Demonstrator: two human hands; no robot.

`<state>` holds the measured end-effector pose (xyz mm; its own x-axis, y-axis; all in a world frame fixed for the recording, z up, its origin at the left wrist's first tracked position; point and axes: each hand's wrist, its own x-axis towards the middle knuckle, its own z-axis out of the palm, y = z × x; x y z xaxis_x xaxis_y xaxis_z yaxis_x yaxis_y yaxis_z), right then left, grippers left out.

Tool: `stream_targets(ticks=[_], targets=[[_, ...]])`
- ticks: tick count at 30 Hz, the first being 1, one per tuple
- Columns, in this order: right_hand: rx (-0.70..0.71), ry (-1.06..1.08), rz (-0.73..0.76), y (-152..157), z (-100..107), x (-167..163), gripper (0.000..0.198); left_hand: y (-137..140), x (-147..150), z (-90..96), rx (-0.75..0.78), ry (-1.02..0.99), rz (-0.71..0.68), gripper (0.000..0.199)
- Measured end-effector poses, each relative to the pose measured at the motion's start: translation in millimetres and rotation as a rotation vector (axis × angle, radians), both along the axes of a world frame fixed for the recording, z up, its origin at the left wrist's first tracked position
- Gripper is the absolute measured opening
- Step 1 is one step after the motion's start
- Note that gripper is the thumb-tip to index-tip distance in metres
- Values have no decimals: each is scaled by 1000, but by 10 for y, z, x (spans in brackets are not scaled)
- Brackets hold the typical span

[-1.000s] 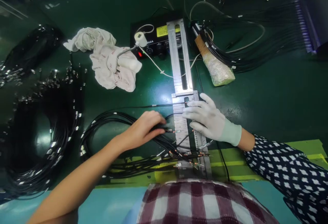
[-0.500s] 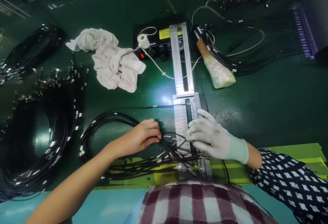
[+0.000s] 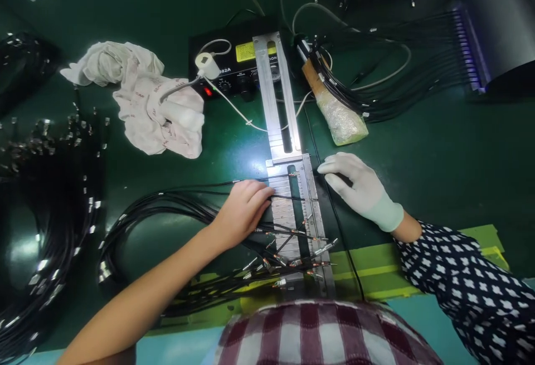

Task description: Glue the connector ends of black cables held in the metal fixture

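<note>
My bare left hand (image 3: 244, 212) is closed at the left edge of the slotted metal fixture (image 3: 273, 122), its fingers pinching a thin black cable (image 3: 292, 198) that lies across the grooves. Another cable is laid in a groove just above it. Under and beside this hand runs a looped bundle of black cables (image 3: 144, 206). Its metal-tipped ends (image 3: 288, 259) fan out over the lower fixture. My right hand (image 3: 355, 186), in a white glove, hovers right of the fixture. Its thumb and fingers are apart, and nothing shows between them.
Behind the fixture sits a black control box (image 3: 246, 83). A crumpled white cloth (image 3: 156, 111) lies to its left, a plastic-wrapped handle (image 3: 343, 117) to its right. More cable coils (image 3: 54, 231) rest at far left. A grey device (image 3: 497, 25) stands at back right.
My left hand has moved right and up onto the fixture's edge with a cable. My right hand has drawn away rightward from the cable ends. The camera view has shifted.
</note>
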<state>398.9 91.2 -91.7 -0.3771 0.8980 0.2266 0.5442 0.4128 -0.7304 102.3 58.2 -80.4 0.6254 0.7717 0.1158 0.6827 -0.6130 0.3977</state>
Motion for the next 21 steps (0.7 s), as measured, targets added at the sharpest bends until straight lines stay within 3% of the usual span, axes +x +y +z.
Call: stream_targets(ticks=[3,7,16,21], targets=[[-16,-3,-8,0,-4,5,17,22,58,-39,-102,-143,-44,17],[-25,-11,-1,1,-15,21,17,82,-6,-50,-117,-231,39,17],[-19,-9,8,2,-28,16,17,213,-200,-13,103,75,-17,40],[-23,-19,18,10,-19,24,17,222,-199,26,117,136,-59,47]])
